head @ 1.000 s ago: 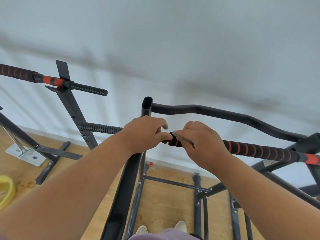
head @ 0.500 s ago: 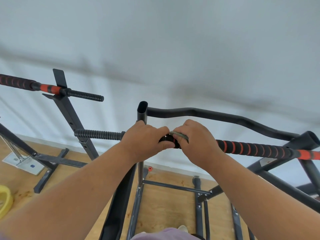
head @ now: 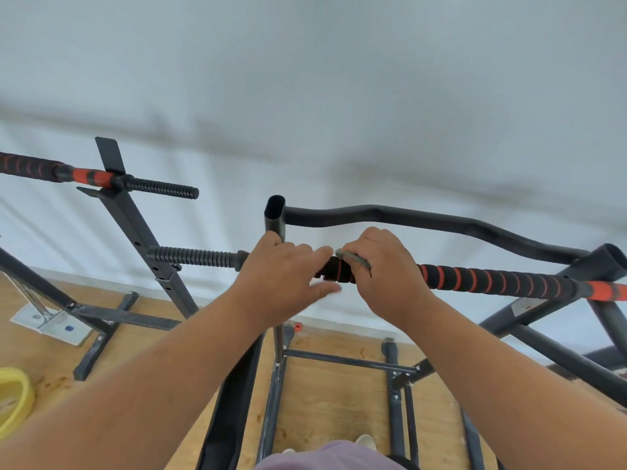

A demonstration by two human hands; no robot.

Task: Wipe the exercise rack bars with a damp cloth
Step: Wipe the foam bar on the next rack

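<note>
The rack's black foam-grip bar with orange stripes (head: 492, 279) runs left to right at chest height. My right hand (head: 390, 276) wraps a small grey-green cloth (head: 353, 259) round the bar's left foam end; only a strip of the cloth shows above my fingers. My left hand (head: 281, 279) is just left of it by the black upright post (head: 274, 215). Its fingers and thumb stretch toward the right hand, with the bar between them. The bar's ribbed black end (head: 193, 256) sticks out to the left.
A curved black bar (head: 441, 222) runs behind the foam bar. A second rack upright (head: 135, 225) with its own striped bar (head: 34, 166) stands at the left. Black base rails (head: 339, 359) lie on the wooden floor below. A yellow object (head: 13, 401) sits at the left edge.
My left hand has loosened from its grip on the bar and its fingers have straightened. The right hand with the cloth has stayed at the foam's left end. My view has tilted slightly.
</note>
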